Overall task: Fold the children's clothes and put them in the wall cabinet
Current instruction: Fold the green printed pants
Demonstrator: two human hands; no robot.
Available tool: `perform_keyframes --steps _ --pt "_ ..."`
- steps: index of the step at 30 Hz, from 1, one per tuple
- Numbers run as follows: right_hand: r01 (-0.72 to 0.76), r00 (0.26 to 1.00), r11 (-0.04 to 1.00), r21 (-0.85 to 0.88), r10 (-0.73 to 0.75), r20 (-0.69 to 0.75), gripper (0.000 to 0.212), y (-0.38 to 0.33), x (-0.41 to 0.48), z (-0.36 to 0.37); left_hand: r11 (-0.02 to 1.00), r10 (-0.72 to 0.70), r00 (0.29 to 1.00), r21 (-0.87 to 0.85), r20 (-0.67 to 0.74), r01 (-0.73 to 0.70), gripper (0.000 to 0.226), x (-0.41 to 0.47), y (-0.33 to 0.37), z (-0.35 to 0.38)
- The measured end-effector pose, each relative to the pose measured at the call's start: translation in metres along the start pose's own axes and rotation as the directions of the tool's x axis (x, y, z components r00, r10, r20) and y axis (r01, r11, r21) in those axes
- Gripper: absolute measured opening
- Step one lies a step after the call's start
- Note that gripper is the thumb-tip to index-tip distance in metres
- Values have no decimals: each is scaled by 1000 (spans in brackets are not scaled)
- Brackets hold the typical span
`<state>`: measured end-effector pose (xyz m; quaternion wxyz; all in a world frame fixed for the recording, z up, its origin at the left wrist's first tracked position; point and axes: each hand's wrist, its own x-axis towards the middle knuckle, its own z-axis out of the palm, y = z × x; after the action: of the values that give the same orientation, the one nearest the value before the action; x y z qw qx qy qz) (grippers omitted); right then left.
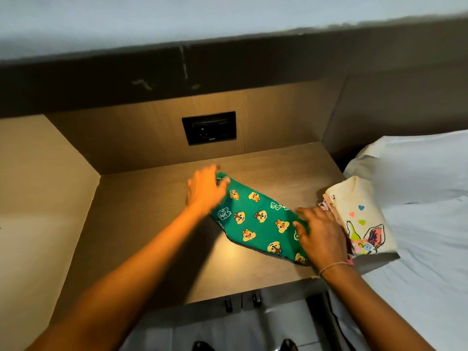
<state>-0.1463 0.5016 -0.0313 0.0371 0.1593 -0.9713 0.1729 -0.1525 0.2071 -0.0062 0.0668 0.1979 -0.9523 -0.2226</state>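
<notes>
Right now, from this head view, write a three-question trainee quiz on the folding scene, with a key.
1. True or false: both hands touch the green printed garment.
2. Which hand is at the garment's far end? A) left hand B) right hand
3. Fill in: the cream garment lies at the wooden surface's ____ edge, beside the bed.

Key: 1 true; 2 A; 3 right.
</notes>
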Motion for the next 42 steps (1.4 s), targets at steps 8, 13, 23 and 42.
perform_keyframes --steps 8,13,23,42 --pt "293 895 956 27 -284 344 45 12 -12 7 949 114 929 239 351 -207 78 -85 -24 63" --pt "438 811 895 84 -433 394 47 -27 -39 20 954 158 911 177 381 -240 72 -59 -52 29" --pt "649 678 751 123 -643 356 71 -22 -68 17 807 550 757 8 352 -590 58 -173 -57 20" --pt "281 902 800 531 -409 138 22 -53 -45 -56 647 174 938 -753 299 120 16 -177 -9 -24"
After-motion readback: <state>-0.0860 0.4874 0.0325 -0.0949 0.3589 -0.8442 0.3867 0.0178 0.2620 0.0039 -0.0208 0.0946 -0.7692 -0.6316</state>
